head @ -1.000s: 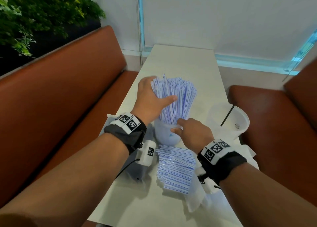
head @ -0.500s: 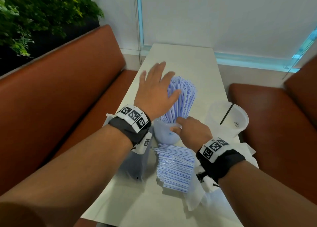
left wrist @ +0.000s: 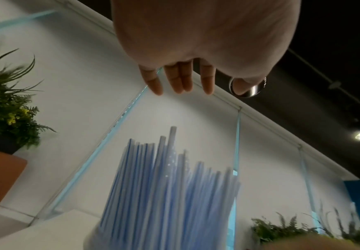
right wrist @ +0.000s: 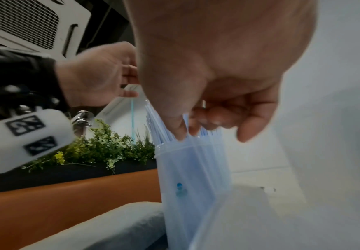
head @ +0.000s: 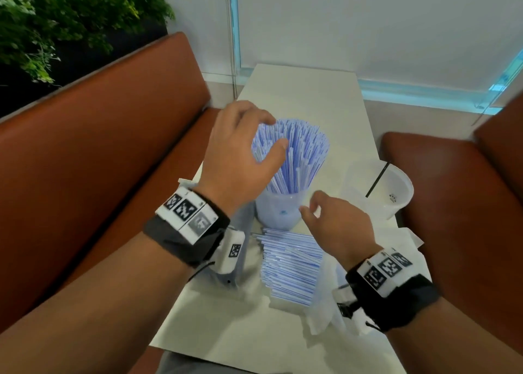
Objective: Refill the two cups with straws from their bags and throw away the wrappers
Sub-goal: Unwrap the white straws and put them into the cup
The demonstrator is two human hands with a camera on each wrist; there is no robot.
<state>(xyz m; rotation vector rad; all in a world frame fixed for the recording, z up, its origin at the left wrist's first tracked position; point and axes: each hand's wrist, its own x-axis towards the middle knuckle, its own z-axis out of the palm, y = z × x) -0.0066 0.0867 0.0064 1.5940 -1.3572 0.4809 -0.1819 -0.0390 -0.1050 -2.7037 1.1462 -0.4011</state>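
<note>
A translucent cup point(head: 278, 212) stands mid-table, packed with upright blue-and-white straws point(head: 297, 153). My left hand point(head: 243, 153) hovers over their left side, fingers bent loosely, thumb resting against the bundle. From the left wrist view its fingers point(left wrist: 179, 81) hang straight above the straw tops point(left wrist: 170, 186), holding nothing. My right hand point(head: 336, 226) sits just right of the cup's rim, fingers loosely curled and empty. In the right wrist view its fingertips point(right wrist: 181, 133) are close to the straws at the cup point(right wrist: 192, 169) mouth. More straws point(head: 291, 263) lie in a pile in front of the cup.
A second cup point(head: 393, 189) holding one black straw point(head: 377, 179) stands at the table's right edge. Crumpled clear bags lie under the pile point(head: 322, 311) and beneath my left wrist point(head: 243, 260). Brown bench seats point(head: 113, 161) flank the narrow white table point(head: 311, 90).
My left hand let go of the bundle, passed flat over the straw tops, and now curves beside them. The right hand came off the cup's rim and moved slightly right.
</note>
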